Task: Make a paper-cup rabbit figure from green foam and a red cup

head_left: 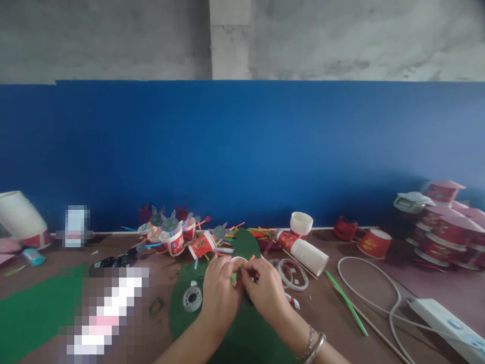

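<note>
My left hand (223, 287) and my right hand (265, 284) meet over a dark green mat (242, 338). The left hand's fingers close around a paper cup (238, 259), of which only the white rim and small parts show. A bit of bright green (233, 278) pokes out by the left fingers, and a bit of orange (252, 258) shows above the right ones. My right hand pinches at the cup's near side; what lies in its fingertips is hidden. Left of my left hand lies a roll of tape (192, 299).
Decorated red cups (172, 241) crowd the back left. A stack of paper cups (303, 253) lies on its side, right of centre, near clear tubing rings (293, 275). Green strips (346, 303), a white cable and a power strip (447, 323) occupy the right, with stacked red cups (445, 232) behind.
</note>
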`<state>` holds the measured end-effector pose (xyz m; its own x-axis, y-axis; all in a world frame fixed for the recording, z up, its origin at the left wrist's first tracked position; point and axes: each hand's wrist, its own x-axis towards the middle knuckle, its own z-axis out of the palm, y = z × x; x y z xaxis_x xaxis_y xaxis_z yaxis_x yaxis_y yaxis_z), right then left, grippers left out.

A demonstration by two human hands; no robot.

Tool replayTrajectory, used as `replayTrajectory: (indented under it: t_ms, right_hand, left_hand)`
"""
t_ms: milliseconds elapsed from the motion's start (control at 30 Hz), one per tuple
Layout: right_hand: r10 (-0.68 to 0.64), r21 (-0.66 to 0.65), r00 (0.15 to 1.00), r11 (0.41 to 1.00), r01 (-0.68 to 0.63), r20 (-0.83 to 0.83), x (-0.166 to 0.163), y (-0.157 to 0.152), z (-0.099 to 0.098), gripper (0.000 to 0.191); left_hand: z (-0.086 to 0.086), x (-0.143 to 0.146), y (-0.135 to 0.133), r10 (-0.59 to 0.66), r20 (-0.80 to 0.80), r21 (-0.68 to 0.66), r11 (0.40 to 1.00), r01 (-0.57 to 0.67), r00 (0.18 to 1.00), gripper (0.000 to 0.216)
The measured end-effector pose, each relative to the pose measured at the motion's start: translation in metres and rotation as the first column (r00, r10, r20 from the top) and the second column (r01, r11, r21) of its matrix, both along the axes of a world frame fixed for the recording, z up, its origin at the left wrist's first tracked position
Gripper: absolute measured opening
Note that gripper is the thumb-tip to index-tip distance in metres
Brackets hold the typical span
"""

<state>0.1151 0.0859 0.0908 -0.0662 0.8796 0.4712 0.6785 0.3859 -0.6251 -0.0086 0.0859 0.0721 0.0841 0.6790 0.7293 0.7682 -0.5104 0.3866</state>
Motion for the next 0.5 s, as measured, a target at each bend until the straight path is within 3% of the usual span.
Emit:
replayTrajectory:
  t_ms: [267,367,500]
  right_hand:
    - [0.029,-0.003,0.998,1.000,-0.029,0.048,0.004,0.002,0.007,0.016]
    - [0.011,-0.003,0.998,1.000,-0.011,0.062,0.009,0.004,0.012,0.014]
    - [-0.056,0.004,0.996,0.998,0.056,0.063,0.023,0.014,0.013,0.011]
  left_hand:
    - [0.012,0.000,0.000,-0.003,0.054,-0.203,0.979,0.014,0.999,0.013]
    - [0.019,-0.003,0.003,0.020,0.138,-0.341,0.940,0.028,0.990,0.011]
    - [0.026,-0.016,0.013,-0.024,0.329,-0.504,0.841,0.197,0.944,0.004]
